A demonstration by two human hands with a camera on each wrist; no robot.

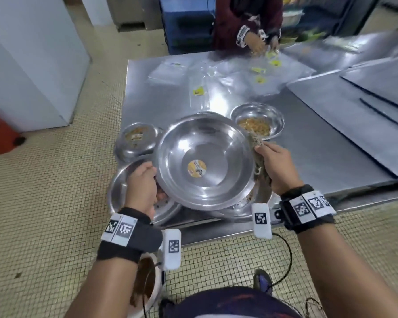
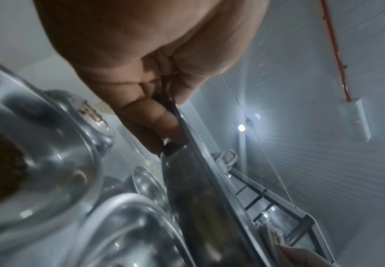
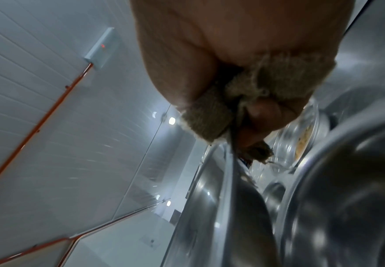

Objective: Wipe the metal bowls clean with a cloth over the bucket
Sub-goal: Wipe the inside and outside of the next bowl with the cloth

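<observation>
I hold a large shiny metal bowl [image 1: 205,161] tilted toward me above the table's near edge; a yellow sticker [image 1: 196,168] sits in its bottom. My left hand [image 1: 151,173] pinches its left rim, thumb inside, as the left wrist view shows at the rim [image 2: 175,112]. My right hand [image 1: 264,150] grips a frayed brown cloth [image 1: 260,171] folded over the right rim; in the right wrist view the cloth [image 3: 209,122] wraps the rim's edge. A white bucket [image 1: 156,292] with brown waste stands on the floor under my left forearm.
Under the held bowl lies a wider soiled metal bowl [image 1: 122,191]. A small dirty bowl [image 1: 136,138] sits behind it on the left, and a bowl with yellow food [image 1: 257,120] on the right. Across the steel table [image 1: 331,157] another person's hands [image 1: 257,44] handle plastic bags.
</observation>
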